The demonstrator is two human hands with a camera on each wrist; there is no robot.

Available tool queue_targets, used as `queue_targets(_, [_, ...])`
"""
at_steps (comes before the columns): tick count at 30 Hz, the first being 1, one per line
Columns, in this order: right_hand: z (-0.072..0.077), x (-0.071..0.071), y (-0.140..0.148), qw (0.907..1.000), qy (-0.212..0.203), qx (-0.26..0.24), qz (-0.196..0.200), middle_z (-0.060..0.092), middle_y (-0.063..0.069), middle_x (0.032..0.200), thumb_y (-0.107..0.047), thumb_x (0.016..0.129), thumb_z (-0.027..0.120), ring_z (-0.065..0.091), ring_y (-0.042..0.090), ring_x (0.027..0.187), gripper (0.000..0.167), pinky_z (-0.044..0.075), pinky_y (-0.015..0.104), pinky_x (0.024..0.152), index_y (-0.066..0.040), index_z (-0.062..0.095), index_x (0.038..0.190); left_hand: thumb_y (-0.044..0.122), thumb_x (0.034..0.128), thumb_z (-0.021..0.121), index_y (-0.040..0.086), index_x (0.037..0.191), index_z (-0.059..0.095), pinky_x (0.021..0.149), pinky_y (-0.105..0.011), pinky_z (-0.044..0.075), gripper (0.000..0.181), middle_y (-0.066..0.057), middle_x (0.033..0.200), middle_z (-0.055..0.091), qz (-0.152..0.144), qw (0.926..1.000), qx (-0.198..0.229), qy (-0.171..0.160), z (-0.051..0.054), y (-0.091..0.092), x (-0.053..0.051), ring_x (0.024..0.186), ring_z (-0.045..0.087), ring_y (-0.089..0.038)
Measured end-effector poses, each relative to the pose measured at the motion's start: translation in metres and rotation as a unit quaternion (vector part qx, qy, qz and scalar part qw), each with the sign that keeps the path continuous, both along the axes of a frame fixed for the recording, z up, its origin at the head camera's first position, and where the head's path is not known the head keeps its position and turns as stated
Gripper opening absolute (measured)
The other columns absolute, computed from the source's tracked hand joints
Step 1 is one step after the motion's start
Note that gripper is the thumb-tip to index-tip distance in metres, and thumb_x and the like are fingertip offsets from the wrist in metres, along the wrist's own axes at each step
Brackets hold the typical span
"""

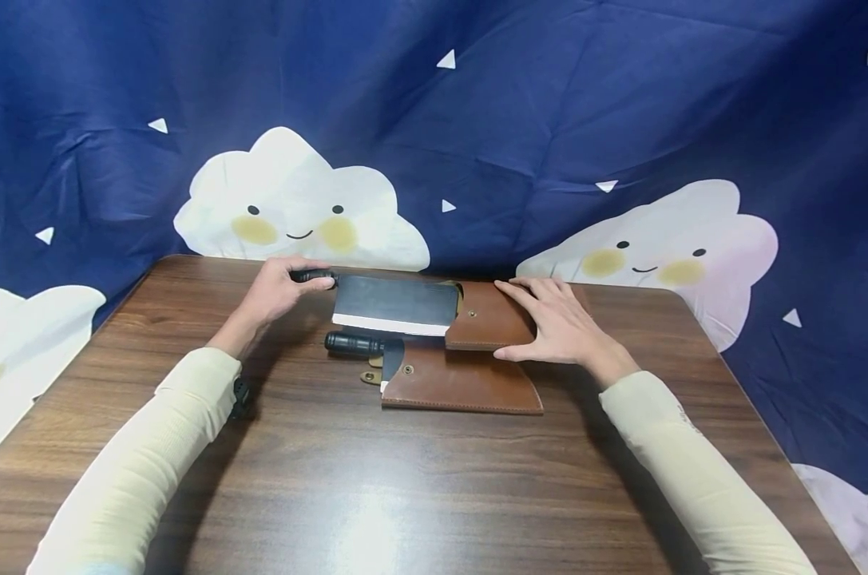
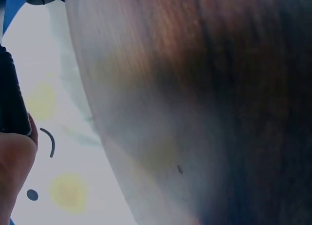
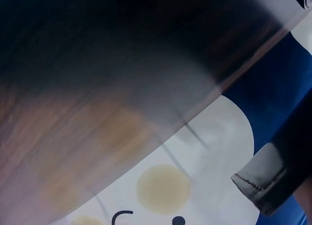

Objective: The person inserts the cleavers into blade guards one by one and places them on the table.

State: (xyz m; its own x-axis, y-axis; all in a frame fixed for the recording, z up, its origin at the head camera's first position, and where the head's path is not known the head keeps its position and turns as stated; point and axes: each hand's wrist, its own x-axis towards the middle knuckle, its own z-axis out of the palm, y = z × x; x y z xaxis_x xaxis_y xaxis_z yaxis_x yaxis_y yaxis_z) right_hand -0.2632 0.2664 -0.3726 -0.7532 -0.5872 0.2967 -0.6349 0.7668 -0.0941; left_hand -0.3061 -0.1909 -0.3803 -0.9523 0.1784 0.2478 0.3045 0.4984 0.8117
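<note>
My left hand (image 1: 279, 289) grips the black handle (image 1: 313, 276) of a cleaver, whose dark blade (image 1: 396, 300) with a bright edge is partly inside a brown leather sheath (image 1: 485, 315). My right hand (image 1: 559, 323) holds that sheath by its right end, thumb at the lower edge and fingers along the top. Nearer the front, a second cleaver with a black handle (image 1: 354, 344) sits in another brown sheath (image 1: 462, 382) on the table. In the left wrist view the handle (image 2: 12, 96) shows at the left edge; in the right wrist view a sheath corner (image 3: 261, 178) shows.
The brown wooden table (image 1: 376, 479) reaches back to a dark blue curtain (image 1: 491, 120) with white smiling clouds. A strap with a brass snap (image 1: 370, 376) sticks out left of the front sheath. A small black object (image 1: 241, 397) shows at my left cuff.
</note>
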Motion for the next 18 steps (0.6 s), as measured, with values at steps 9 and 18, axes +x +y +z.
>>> queue_targets(9, [-0.001, 0.001, -0.006, 1.0000, 0.005, 0.002, -0.002, 0.047, 0.013, 0.146, -0.075, 0.069, 0.076, 0.043, 0.037, 0.128, 0.108, 0.026, 0.058, 0.107, -0.019, 0.044, 0.155, 0.023, 0.0907, 0.080, 0.000, 0.119, 0.074, 0.091, -0.031, 0.047, 0.036, -0.017, 0.121, 0.068, 0.007, 1.0000, 0.002, -0.006, -0.002, 0.003, 0.002, 0.114, 0.061, -0.027])
queue_targets(18, [-0.003, 0.000, -0.011, 0.9999, 0.000, 0.001, -0.012, 0.046, 0.014, 0.148, -0.076, 0.070, 0.074, 0.041, 0.038, 0.130, 0.108, 0.022, 0.060, 0.110, -0.020, 0.042, 0.156, 0.023, 0.0918, 0.079, 0.001, 0.119, 0.074, 0.093, -0.038, 0.048, 0.036, -0.018, 0.123, 0.068, 0.005, 0.9999, 0.002, 0.010, -0.004, 0.005, 0.002, 0.115, 0.061, -0.029])
